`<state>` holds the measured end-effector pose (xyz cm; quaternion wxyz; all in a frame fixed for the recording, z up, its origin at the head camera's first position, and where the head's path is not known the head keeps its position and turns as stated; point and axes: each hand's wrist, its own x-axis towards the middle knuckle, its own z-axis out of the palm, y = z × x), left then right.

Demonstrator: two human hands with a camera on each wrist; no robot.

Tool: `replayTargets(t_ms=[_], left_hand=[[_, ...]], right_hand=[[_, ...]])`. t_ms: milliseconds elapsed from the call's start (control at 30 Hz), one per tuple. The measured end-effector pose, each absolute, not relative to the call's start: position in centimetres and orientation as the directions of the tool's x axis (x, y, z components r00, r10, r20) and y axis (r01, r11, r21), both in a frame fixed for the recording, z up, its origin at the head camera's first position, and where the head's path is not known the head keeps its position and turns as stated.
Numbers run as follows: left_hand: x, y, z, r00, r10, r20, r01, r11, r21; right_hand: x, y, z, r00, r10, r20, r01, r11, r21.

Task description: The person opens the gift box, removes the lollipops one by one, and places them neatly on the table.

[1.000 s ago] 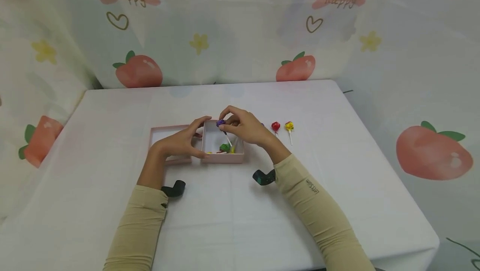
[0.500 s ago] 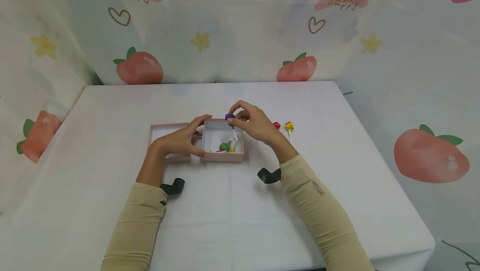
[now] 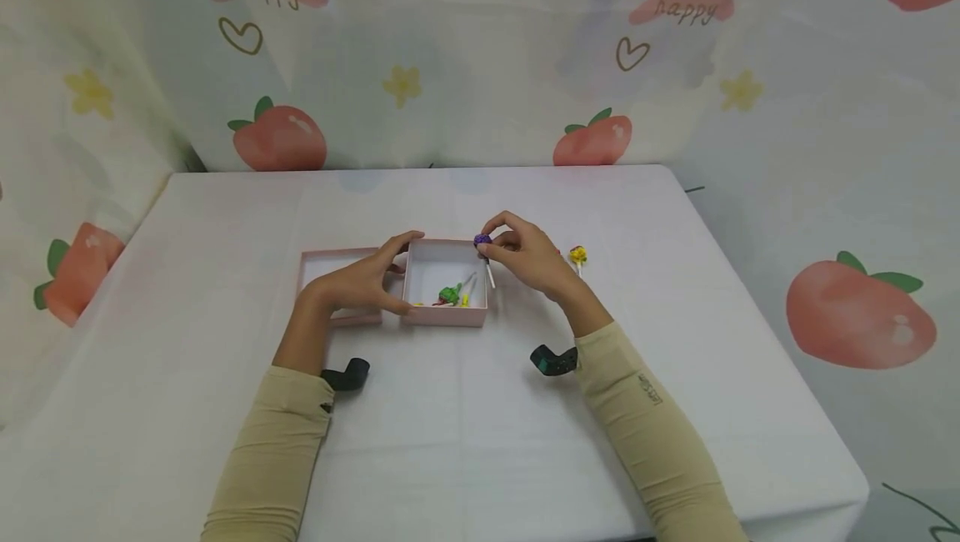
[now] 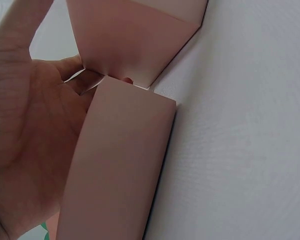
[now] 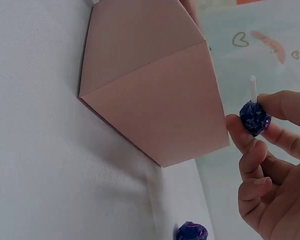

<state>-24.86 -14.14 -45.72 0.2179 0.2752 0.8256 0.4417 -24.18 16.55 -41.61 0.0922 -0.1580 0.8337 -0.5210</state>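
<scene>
My left hand point(image 3: 356, 283) grips the left side of an open pink box point(image 3: 444, 317), thumb at the near corner and fingers at the far one. Inside the box lie a green lollipop point(image 3: 450, 294) and a partly hidden yellow one point(image 3: 465, 300). Between thumb and fingers, my right hand point(image 3: 525, 257) pinches a purple lollipop point(image 3: 482, 240) by its wrapped head at the box's right edge. Its white stick points down. In the right wrist view another purple-blue lollipop point(image 5: 192, 232) rests on the table beside the box.
A second shallow pink box part point(image 3: 337, 257) sits left of the box, partly behind my left hand. Beyond my right hand a yellow lollipop point(image 3: 577, 254) lies on the white-covered table point(image 3: 465, 425); a red one is almost hidden. A printed curtain point(image 3: 480, 67) stands behind.
My right hand has moved right, carrying the purple lollipop from over the box's inside to its right edge. It now covers most of the red lollipop. The left hand has stayed on the box.
</scene>
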Motion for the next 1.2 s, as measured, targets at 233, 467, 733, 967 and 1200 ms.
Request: replayTargets(t_ms=[233,467,733,967,1200], left_hand=[[-24.7,-14.3,-45.5,-0.748,0.654,-0.115,0.256,0.444,0.859],[-24.7,-14.3,-45.5,-0.749,0.652,-0.117,0.239,0.431,0.870],[-24.4,-14.0,-45.6,-0.752,0.649,-0.115,0.244,0.436,0.866],[-24.3,-14.0,-45.5,-0.753,0.648,-0.118,0.247,0.444,0.861],[-24.3,-14.1,-45.5,-0.745,0.659,-0.101,0.251,0.418,0.873]], right_hand=[[-24.1,17.8,-41.3,-0.944,-0.330,0.006,-0.164,0.453,-0.876],[-23.7,18.9,-41.6,-0.946,-0.325,-0.011,-0.151,0.469,-0.870],[-23.3,20.9,-42.1,-0.955,-0.296,-0.019,-0.134,0.488,-0.863],[-23.0,22.9,-42.1,-0.967,-0.255,-0.011,-0.134,0.541,-0.830],[-22.8,24.3,-41.6,-0.978,-0.209,0.006,-0.122,0.548,-0.828]])
